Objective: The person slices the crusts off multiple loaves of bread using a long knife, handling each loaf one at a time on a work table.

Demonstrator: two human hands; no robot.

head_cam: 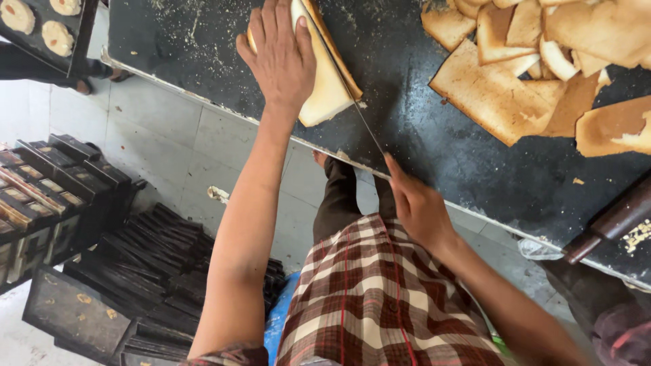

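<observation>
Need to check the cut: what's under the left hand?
The left hand presses flat on a pale bread loaf lying on the black table; a long knife runs alongside. The loaf's top under the palm is hidden.

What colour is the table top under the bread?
Black table top, dusted with crumbs; seen from the head view.

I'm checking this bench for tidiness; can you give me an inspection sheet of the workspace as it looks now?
Surface: dark worktable, dusted with crumbs.
Job's things: pale loaf lying at the table's edge; long knife running along its crust side.
Clutter: pile of cut crust slabs on the table; rolling pin at the near edge.
Grippers: left hand pressing flat on the loaf; right hand gripping the knife.
Cables: nothing seen.
Surroundings: tiled floor, stacked dark baking tins, tray of round dough pieces.
</observation>
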